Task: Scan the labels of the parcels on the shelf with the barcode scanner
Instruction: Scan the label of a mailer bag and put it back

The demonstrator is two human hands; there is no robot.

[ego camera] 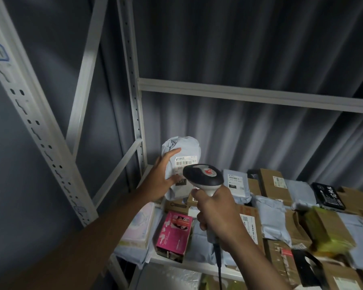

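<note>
Right hand [217,214] wrapped round handle of barcode scanner [203,176], head aimed at label [184,164]. Left hand [164,174], fingers near straight, propping grey parcel [181,164] upright at shelf's [197,265] left end. Scan step in hand; next likely trigger, steady aim. Scanner head hiding label's lower part. Beyond: pink box [174,235], cardboard boxes [269,183], grey mailers crowded alongside.

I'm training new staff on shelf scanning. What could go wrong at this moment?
The scanner head covers part of the label on the grey bag, so the read may fail. The left hand only props that upright bag; it could topple. The pink box sits near the shelf's front edge.
</note>
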